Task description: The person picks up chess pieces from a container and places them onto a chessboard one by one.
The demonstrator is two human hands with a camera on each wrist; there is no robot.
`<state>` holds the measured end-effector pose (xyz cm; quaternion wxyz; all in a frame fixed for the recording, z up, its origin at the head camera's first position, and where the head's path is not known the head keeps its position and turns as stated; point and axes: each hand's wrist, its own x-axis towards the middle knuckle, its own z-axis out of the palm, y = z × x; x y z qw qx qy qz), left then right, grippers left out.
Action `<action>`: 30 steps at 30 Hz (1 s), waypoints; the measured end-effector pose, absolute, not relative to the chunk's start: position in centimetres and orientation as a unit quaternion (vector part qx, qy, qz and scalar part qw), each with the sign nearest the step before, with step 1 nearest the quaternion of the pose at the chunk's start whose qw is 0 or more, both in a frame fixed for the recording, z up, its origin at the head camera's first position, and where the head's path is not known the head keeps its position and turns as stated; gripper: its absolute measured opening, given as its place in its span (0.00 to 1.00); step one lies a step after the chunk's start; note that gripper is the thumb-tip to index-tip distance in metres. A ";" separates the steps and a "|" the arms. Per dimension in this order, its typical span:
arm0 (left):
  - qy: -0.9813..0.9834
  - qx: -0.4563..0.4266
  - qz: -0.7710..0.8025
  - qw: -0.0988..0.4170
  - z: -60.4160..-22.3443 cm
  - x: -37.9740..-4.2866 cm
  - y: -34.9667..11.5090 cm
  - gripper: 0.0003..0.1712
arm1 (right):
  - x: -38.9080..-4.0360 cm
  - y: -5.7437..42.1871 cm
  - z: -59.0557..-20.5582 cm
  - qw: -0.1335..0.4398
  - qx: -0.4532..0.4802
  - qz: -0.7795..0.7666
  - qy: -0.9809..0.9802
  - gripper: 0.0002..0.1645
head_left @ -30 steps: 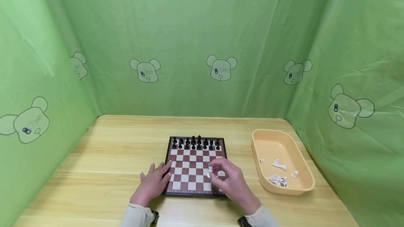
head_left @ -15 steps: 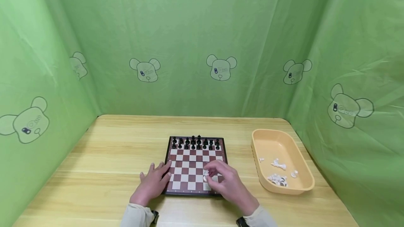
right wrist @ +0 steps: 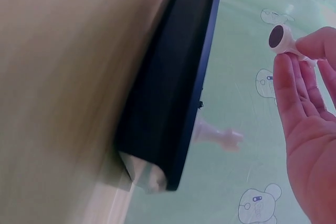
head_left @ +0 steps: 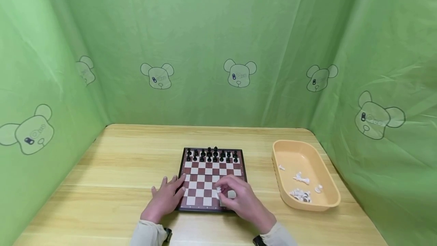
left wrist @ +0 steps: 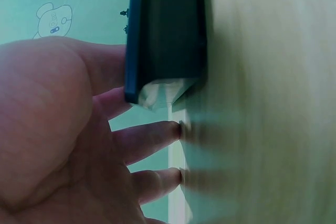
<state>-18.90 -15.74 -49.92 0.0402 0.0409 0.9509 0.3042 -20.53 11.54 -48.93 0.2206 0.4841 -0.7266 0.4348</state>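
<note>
My right hand (head_left: pixel 240 198) pinches a white chess piece (head_left: pixel 218 192) between thumb and fingers, above the near side of the chessboard (head_left: pixel 198 193). In the right wrist view its dark round base (right wrist: pixel 276 36) faces the camera, and the piece is held clear of the board. Its exact kind is hard to tell. Another white piece with a notched top (right wrist: pixel 218 134) stands at the board's near right corner. My left hand (head_left: pixel 164 199) rests with spread fingers at the board's left edge; in the left wrist view two fingertips (left wrist: pixel 173 129) touch the tabletop.
Black chess pieces (head_left: pixel 209 158) fill two rows on the board's far side. To the right, a yellow-orange tray (head_left: pixel 290 151) holds several loose white pieces (head_left: pixel 300 194). Green printed fabric (head_left: pixel 198 105) encloses the wooden table (head_left: pixel 136 151) at the back and sides.
My right hand has moved left and slightly nearer over the board, still pinching the white piece. A small white piece in the tray has shifted away slightly. My left hand stays put.
</note>
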 end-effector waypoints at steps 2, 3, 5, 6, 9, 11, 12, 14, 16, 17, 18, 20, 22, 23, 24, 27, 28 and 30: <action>0.951 0.041 0.305 0.041 -49.9 -18.9 -15.7 0.28 | -20.5 11.4 -48.9 0.209 0.483 0.437 -0.729 0.24; 0.950 0.041 0.305 0.041 -50.0 -18.9 -15.7 0.28 | -20.5 11.4 -48.8 0.201 0.481 0.438 -0.732 0.23; 0.949 0.041 0.309 0.041 -50.0 -18.9 -15.6 0.28 | -20.4 11.3 -48.7 0.186 0.474 0.441 -0.739 0.22; 0.949 0.040 0.310 0.041 -50.0 -18.9 -15.6 0.28 | -20.4 11.2 -48.7 0.178 0.470 0.442 -0.743 0.21; 0.949 0.039 0.312 0.040 -50.0 -18.9 -15.6 0.28 | -20.4 11.1 -48.6 0.162 0.461 0.443 -0.752 0.20; 0.948 0.039 0.312 0.040 -50.0 -18.9 -15.7 0.28 | -20.5 10.9 -48.7 0.161 0.463 0.439 -0.753 0.20; 0.949 0.039 0.312 0.040 -50.0 -18.9 -15.7 0.28 | -20.5 10.9 -48.7 0.158 0.463 0.438 -0.754 0.20; 0.949 0.038 0.311 0.040 -50.0 -18.9 -15.7 0.28 | -20.5 10.8 -48.8 0.154 0.462 0.437 -0.756 0.21; 0.949 0.038 0.311 0.041 -49.9 -18.9 -15.7 0.28 | -20.6 10.7 -48.8 0.149 0.462 0.435 -0.759 0.21; 0.949 0.038 0.310 0.041 -49.9 -18.9 -15.7 0.28 | -20.6 10.7 -48.8 0.145 0.462 0.434 -0.760 0.21; 0.949 0.037 0.310 0.042 -49.9 -18.9 -15.7 0.28 | -20.6 10.7 -48.8 0.141 0.462 0.431 -0.762 0.21; 0.949 0.036 0.310 0.043 -49.9 -18.9 -15.7 0.28 | -20.7 10.6 -48.7 0.134 0.465 0.425 -0.765 0.21; 0.949 0.036 0.311 0.043 -49.8 -18.9 -15.7 0.28 | -20.7 10.4 -48.7 0.125 0.467 0.419 -0.768 0.20; 0.949 0.036 0.311 0.044 -49.8 -18.9 -15.7 0.28 | -20.7 10.4 -48.7 0.118 0.468 0.418 -0.770 0.19; 0.949 0.036 0.311 0.044 -49.8 -18.9 -15.7 0.28 | -20.8 10.3 -48.7 0.110 0.468 0.417 -0.772 0.19; 0.949 0.036 0.310 0.044 -49.9 -18.9 -15.7 0.28 | -20.8 10.1 -48.7 0.085 0.461 0.416 -0.779 0.17; 0.949 0.036 0.309 0.045 -49.9 -18.9 -15.7 0.28 | -20.8 10.0 -48.7 0.077 0.458 0.416 -0.782 0.17; 0.950 0.036 0.308 0.045 -49.9 -18.9 -15.8 0.28 | -20.7 9.9 -48.7 0.063 0.451 0.415 -0.788 0.16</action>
